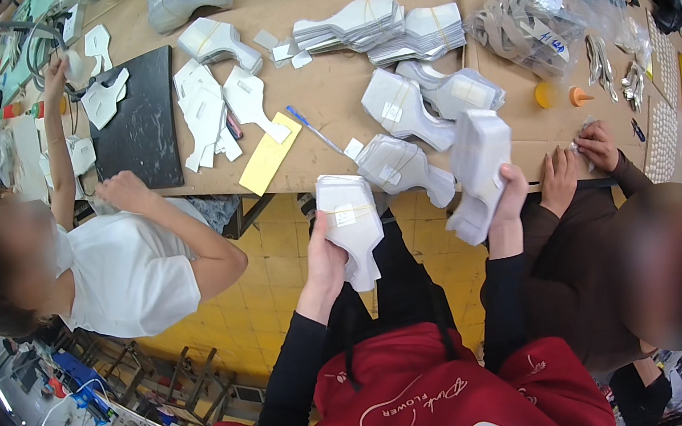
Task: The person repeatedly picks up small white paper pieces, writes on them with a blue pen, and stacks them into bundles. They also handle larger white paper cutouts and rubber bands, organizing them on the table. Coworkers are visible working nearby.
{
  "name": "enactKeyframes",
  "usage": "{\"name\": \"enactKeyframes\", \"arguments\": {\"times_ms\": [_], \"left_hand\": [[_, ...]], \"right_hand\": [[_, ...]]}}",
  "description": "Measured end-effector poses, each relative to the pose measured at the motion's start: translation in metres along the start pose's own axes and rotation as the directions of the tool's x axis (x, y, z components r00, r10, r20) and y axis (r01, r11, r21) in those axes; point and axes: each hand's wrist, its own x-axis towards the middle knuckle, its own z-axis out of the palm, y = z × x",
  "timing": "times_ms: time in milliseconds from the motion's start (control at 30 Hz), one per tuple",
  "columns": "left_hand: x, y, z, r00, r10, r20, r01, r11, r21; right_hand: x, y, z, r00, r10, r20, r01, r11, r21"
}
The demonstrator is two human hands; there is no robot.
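Observation:
My left hand is closed on a bundle of white cut pieces, stacked in a shoe-part shape with a wide head and narrow tail. A thin band and a small paper label cross it. In my right hand is a thicker white bundle, tilted so that its stacked edge shows. Both bundles are held above my lap, at the table's front edge. Just beyond them on the table lie more banded bundles, one labelled bundle nearest and another bundle behind it.
Brown-covered table carries several white stacks, a yellow card, a blue pen and a clear plastic bag. A black board lies left. Co-workers sit close on both sides, one in white, one in brown.

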Motion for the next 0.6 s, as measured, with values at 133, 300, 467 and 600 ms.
{"name": "enactKeyframes", "arguments": {"times_ms": [133,300,467,600], "left_hand": [[0.001,-0.011,0.002,0.991,0.070,-0.115,-0.100,0.956,-0.277],[0.002,-0.014,0.002,0.973,0.112,-0.201,-0.167,0.943,-0.286],[0.000,-0.011,0.017,0.993,0.046,-0.111,-0.079,0.948,-0.307],[0.006,-0.013,0.035,0.996,0.080,-0.032,-0.086,0.948,-0.305]], "right_hand": [[-0.005,-0.009,0.005,0.971,0.132,0.198,-0.119,0.990,-0.075],[0.036,0.026,0.022,0.946,0.175,0.273,0.231,0.229,-0.946],[0.026,0.057,0.006,0.983,-0.056,0.176,0.180,0.068,-0.981],[0.009,0.064,-0.007,0.942,-0.084,0.324,0.313,-0.123,-0.942]]}}
